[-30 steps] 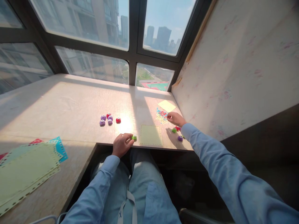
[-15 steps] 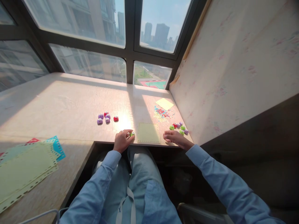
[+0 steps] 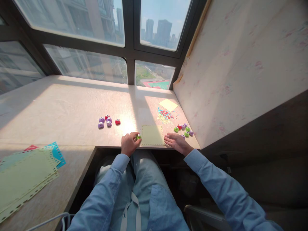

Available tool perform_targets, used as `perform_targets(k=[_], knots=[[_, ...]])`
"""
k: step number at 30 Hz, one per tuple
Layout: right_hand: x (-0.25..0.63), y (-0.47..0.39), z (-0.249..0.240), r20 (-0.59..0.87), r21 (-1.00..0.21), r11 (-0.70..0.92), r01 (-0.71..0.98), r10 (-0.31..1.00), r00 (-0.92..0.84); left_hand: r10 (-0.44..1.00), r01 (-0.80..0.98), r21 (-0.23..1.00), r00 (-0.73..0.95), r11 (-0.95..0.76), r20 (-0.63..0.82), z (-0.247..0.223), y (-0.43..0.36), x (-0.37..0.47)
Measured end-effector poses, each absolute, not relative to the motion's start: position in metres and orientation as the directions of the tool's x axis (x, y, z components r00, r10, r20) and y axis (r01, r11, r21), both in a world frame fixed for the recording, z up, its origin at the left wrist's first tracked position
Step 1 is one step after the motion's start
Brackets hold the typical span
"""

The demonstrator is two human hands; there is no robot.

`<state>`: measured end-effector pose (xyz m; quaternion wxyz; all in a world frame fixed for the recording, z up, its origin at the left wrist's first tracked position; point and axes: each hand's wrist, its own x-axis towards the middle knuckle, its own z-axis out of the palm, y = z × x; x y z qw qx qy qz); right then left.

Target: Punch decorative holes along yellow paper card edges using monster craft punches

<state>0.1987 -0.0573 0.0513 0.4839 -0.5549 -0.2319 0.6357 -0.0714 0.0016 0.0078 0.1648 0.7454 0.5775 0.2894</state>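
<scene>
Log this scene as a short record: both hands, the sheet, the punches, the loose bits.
Left hand: pinching a green punch
Right hand: open, at the right edge of the sheet
Sheet: pale green, holes along its border
Left punches: purple and red
Right punches: green, purple and red
Bits: red, blue, yellow, near a yellow card

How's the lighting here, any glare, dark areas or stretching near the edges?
Head view: bright glare on the tabletop beyond the left hand; head view: deep shadow beneath the tabletop; head view: the right sleeve looks stretched at lower right.
</scene>
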Motion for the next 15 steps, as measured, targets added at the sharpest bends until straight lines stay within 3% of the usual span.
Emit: perform_targets(k=[6, 11, 15], knots=[[0.200, -0.045, 0.047, -0.581, -0.775, -0.508, -0.375, 0.806, 0.110, 0.948, 0.770, 0.564, 0.169, -0.297, 0.268, 0.005, -0.001, -0.072], [0.193, -0.034, 0.046, -0.512, -0.855, -0.507, -0.109, 0.859, 0.021, 0.946, 0.760, 0.575, 0.162, -0.302, 0.282, 0.004, -0.001, -0.073], [0.190, -0.025, 0.041, -0.402, -0.903, -0.404, 0.144, 0.914, 0.046, 0.948, 0.724, 0.620, 0.160, -0.302, 0.275, 0.004, 0.000, -0.073]])
